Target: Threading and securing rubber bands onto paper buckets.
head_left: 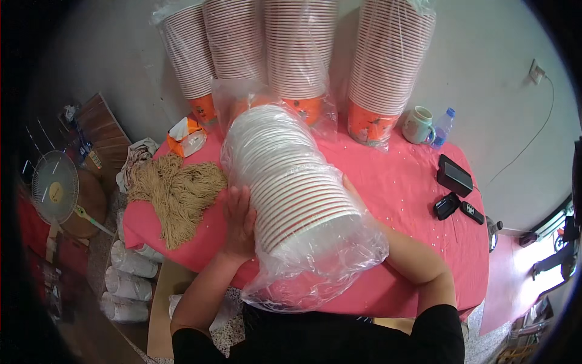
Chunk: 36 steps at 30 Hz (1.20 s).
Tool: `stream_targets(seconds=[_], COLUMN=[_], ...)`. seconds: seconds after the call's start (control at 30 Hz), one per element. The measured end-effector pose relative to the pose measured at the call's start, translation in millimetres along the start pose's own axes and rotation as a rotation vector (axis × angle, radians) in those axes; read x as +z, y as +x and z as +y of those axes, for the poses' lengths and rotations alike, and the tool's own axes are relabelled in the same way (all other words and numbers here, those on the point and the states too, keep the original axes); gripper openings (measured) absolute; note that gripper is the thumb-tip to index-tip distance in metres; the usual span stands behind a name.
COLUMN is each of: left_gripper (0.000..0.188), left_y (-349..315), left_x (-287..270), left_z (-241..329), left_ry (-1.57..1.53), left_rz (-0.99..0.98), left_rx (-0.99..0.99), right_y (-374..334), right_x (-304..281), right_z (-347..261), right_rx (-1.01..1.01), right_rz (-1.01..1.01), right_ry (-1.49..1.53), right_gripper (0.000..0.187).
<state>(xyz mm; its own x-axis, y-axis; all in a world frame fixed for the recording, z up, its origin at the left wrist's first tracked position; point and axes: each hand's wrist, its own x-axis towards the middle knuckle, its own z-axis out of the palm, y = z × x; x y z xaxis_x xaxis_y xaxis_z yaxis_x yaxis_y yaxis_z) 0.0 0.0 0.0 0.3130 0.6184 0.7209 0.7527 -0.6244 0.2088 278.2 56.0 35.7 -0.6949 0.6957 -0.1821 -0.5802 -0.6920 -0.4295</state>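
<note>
A long stack of nested paper buckets (300,200) in a clear plastic bag lies slanted across the table before me. Their rims are white with thin red lines, and the bag's loose end (315,273) bunches up nearest my body. My left hand (239,218) rests against the stack's left side, its fingers stretched out. Against the right side is my right hand (351,189); its fingers are largely hidden by the stack and bag. An orange bucket (248,106) shows through the plastic at the stack's far end.
Several tall bagged bucket stacks (388,67) stand along the wall. Tan string (176,191) and an orange-white packet (186,137) lie left on the pink-covered table (388,170). At right are a mug (417,126), a bottle (444,127), a black case (454,175) and a key fob (471,212).
</note>
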Motion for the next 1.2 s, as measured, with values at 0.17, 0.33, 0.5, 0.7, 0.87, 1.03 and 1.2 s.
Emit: stream_targets(seconds=[0.17,0.33,0.5,0.7,0.87,1.03,1.2], left_gripper=[0.066,0.061,0.047,0.044,0.045,0.061,0.088], left_y=[9,18,2,-16,0,5,-8], left_x=[-4,-3,3,1,-12,-20,-28], left_z=[-12,6,34,16,-1,-18,-16], left_ry=[0.105,-0.023,-0.112,0.013,-0.012,0.222,0.196], left_rz=[0.116,0.111,0.12,0.136,0.11,0.075,0.076], left_rx=[0.235,0.3,0.33,0.472,0.29,0.182,0.108], right_y=[1,1,-46,-6,11,20,-3], right_x=[11,9,73,19,4,-36,-29], right_z=[3,-1,7,-1,2,-15,-28], right_rx=[-0.017,0.01,-0.185,-0.058,-0.071,-0.196,-0.439], right_rz=[0.061,0.052,0.47,0.256,0.089,0.038,0.022], right_ry=[0.011,0.045,-0.471,-0.152,-0.047,-0.341,-0.776], right_gripper=[0.068,0.058,0.054,0.054,0.054,0.056,0.07])
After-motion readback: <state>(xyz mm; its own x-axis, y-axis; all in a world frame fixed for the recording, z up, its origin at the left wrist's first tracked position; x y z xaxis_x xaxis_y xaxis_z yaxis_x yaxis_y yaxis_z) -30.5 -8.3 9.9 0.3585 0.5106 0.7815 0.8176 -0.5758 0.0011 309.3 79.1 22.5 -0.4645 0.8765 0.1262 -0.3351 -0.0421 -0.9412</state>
